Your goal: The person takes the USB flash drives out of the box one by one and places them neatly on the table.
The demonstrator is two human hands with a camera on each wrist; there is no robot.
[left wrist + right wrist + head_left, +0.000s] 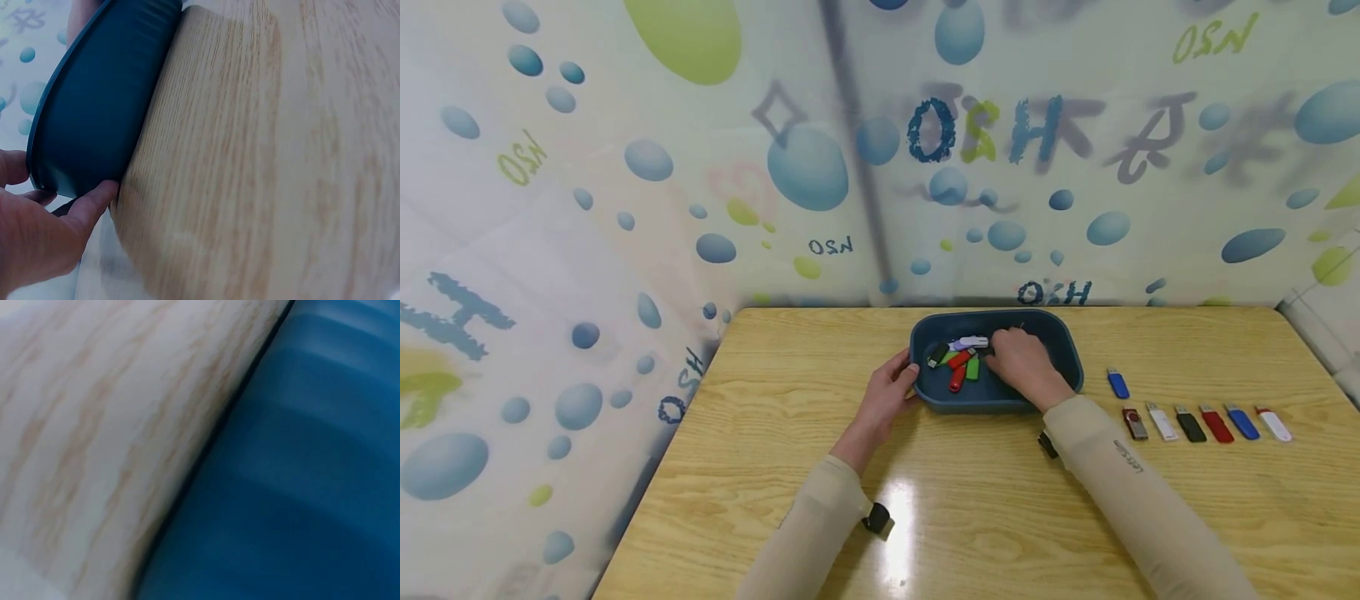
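A dark blue plastic bin (973, 406) stands on the wooden table. My left hand (886, 390) grips its left end, thumb at the rim and fingers against the outer wall; the left wrist view shows those fingers (94, 203) low on the bin's corner. My right hand (1024, 360) reaches down inside, right of a loose pile of USB flash drives. In the pile are red drives (957, 378), a green one (972, 368), a black one (937, 355) and a white one (974, 342). I cannot tell what the right fingertips hold. The right wrist camera sees only the bin's outer wall (300, 487) and tabletop.
To the right of the bin, several USB drives lie in a row, from a silver and dark red one (1135, 424) to a white one (1274, 425). A blue drive (1117, 383) lies above the row's left end. Behind the table hangs a patterned curtain (880, 192).
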